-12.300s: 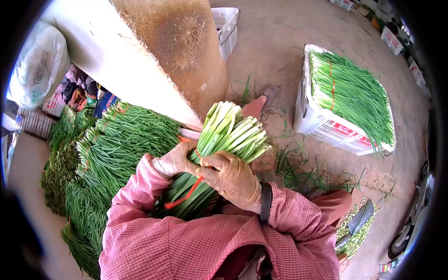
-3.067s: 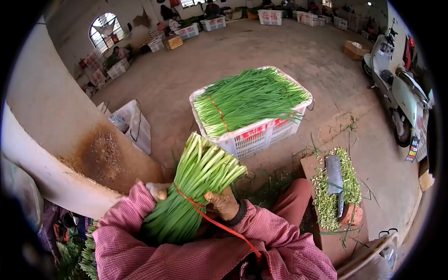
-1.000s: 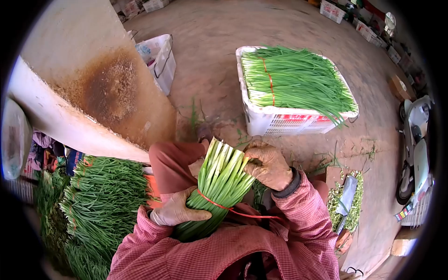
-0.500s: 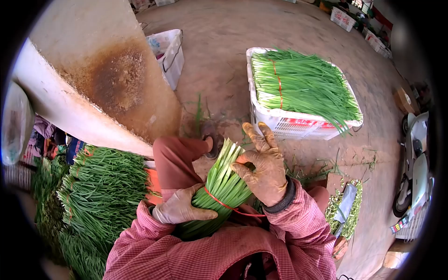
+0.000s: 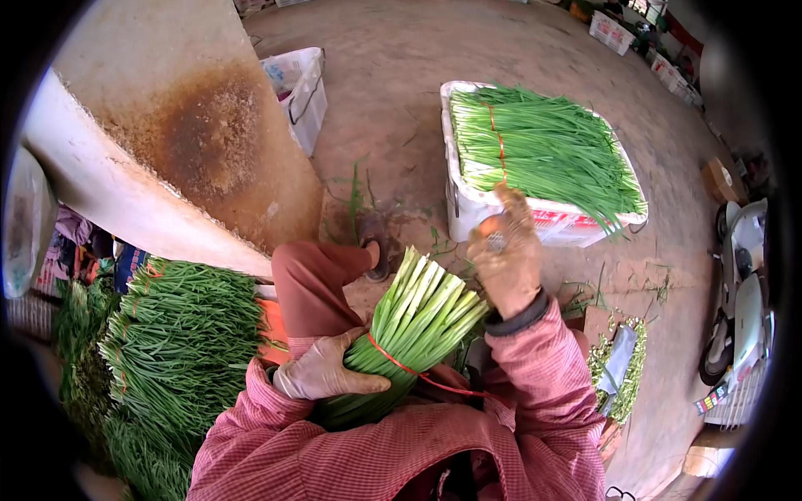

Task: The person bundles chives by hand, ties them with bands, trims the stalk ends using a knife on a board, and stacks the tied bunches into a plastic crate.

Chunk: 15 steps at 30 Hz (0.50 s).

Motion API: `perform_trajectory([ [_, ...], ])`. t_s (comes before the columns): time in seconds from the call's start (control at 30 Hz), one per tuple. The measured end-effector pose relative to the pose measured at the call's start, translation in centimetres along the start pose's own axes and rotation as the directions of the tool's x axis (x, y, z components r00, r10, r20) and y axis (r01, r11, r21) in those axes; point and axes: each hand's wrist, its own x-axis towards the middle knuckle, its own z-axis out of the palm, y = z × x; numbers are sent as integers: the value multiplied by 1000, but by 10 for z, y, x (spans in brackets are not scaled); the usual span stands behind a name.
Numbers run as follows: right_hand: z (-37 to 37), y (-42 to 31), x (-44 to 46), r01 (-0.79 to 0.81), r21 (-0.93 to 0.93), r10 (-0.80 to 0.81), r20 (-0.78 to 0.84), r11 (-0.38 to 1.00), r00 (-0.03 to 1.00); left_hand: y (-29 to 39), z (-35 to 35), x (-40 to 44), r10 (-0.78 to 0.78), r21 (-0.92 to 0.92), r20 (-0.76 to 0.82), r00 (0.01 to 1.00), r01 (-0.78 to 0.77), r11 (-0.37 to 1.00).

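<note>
A thick bundle of garlic chives (image 5: 409, 326) lies tilted across my lap, its pale cut ends pointing up and away. A red tie (image 5: 391, 357) goes round its middle, with a loose red end trailing right. My gloved left hand (image 5: 332, 367) is closed round the bundle's left side, thumb across the front below the tie. My gloved right hand (image 5: 508, 255) is raised to the right of the cut ends, apart from them. Its fingers are blurred; an orange patch and a small greyish spot show among them, which I cannot make out.
A white crate (image 5: 547, 225) filled with tied chives stands ahead on the right. More chives (image 5: 180, 351) are heaped at left beside a stained slab (image 5: 200, 125). Trimmings and a blade-like grey piece (image 5: 618, 359) lie at right, near a parked scooter (image 5: 739, 301).
My right hand has left the bundle's cut ends and moved up and right, uncovering the pale stalks. My left hand still holds the bundle in the same place.
</note>
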Motion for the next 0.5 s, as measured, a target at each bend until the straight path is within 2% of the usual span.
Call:
perform_trajectory([
  [0.1,-17,21,23,-110,-389,-15,-306,914,952,-13,-5,4,70,-69,29,997,-67,995],
  [0.13,-22,-7,25,125,-273,-193,-235,954,953,-15,-5,7,64,-67,41,997,-61,996],
  [0.17,-16,-8,19,99,-272,-167,-239,957,957,-16,-5,9,44,-223,83,996,-25,975],
  [0.2,-8,-4,12,195,-119,-201,-32,973,979,-19,-6,11,28,-363,134,991,22,931],
  [0.23,4,5,3,249,56,-255,159,967,954,-27,-9,13,63,-391,156,986,3,921],
  [0.27,18,17,-6,266,241,-336,323,933,885,-37,-13,16,50,-371,189,981,24,928],
  [0.3,47,73,-20,-232,165,207,155,959,966,-49,-16,19,59,-420,176,983,21,907],
  [0.33,36,91,-24,-371,-124,376,24,921,926,-56,-16,16,63,-474,145,987,13,880],
  [0.37,22,100,-23,-528,-361,527,-109,769,843,-57,-17,12,29,-502,116,993,33,864],
  [0.4,29,95,-30,-532,387,549,78,753,832,-57,-21,14,22,-490,107,994,34,871],
  [0.43,34,83,-33,-429,881,551,262,200,793,-57,-23,14,33,-507,104,994,25,861],
  [0.47,36,65,-45,-411,629,342,235,661,910,-56,-25,15,52,-525,102,993,10,851],
  [0.5,42,44,-51,-482,719,281,392,500,876,-55,-28,19,58,-486,101,993,-1,874],
])
